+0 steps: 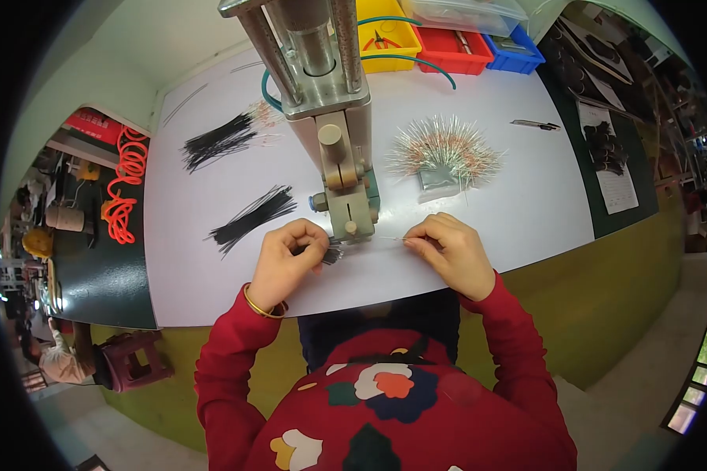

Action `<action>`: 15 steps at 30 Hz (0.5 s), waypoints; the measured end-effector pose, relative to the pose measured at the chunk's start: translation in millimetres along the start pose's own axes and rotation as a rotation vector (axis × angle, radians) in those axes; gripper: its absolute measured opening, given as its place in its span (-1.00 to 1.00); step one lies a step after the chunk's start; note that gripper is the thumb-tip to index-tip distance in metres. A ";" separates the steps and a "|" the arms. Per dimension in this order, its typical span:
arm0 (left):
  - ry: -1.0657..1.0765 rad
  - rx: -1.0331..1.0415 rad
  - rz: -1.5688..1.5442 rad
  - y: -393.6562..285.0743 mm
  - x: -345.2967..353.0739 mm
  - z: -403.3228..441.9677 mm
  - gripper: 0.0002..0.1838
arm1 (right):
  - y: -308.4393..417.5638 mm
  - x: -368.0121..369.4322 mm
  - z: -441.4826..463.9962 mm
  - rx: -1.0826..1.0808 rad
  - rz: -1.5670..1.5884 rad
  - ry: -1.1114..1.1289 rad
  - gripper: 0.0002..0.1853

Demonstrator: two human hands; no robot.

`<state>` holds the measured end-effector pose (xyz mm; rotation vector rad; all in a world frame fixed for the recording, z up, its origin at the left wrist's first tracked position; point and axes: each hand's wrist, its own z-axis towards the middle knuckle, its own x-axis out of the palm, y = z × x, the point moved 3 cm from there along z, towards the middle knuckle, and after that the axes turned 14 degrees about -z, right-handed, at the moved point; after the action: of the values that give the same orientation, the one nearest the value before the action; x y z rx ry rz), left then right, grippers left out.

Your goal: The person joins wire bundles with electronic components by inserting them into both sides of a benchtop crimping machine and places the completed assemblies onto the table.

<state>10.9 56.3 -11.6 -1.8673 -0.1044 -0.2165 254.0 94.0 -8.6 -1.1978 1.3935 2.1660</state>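
Note:
My left hand (291,257) is closed round some short black wires (332,253), whose ends show to the right of its fingers, just beside the foot of the metal press (350,213). On the press's other side, my right hand (449,250) pinches a thin, pale component lead (393,238) between thumb and fingertips; the lead points left toward the press. A bundle of black wires (253,217) lies on the white table behind my left hand. Beyond my right hand, many thin leads with small orange bodies (448,149) fan out from a grey block (438,181).
Another black wire bundle (220,143) lies at the back left. Yellow (389,59), red (452,61) and blue (517,56) bins stand at the back. A pen (536,124) lies at the right. An orange coiled hose (120,192) hangs at the left. A person sits far left.

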 end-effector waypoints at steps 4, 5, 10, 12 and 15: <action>0.011 -0.003 0.017 -0.1 -2.7 3.7 -0.92 | 4.8 0.1 8.3 -0.097 -0.057 -0.031 -0.94; 0.013 -0.006 0.016 0.5 -3.4 4.1 -0.92 | 4.3 -0.1 10.3 -0.096 -0.056 -0.030 -0.94; 0.018 -0.024 0.026 0.5 -4.6 5.8 -0.91 | 3.0 -3.0 16.0 -0.104 -0.080 -0.080 -0.93; 0.020 -0.028 0.022 0.7 -4.6 6.0 -0.91 | 3.2 -5.0 17.2 -0.117 -0.073 -0.137 -0.93; 0.026 -0.040 0.014 1.8 -4.5 6.1 -0.91 | 1.8 -4.9 14.6 -0.130 -0.123 -0.104 -0.92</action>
<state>7.5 61.7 -15.9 -1.9034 -0.0701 -0.2348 248.8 106.5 -1.1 -1.1647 1.1218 2.2267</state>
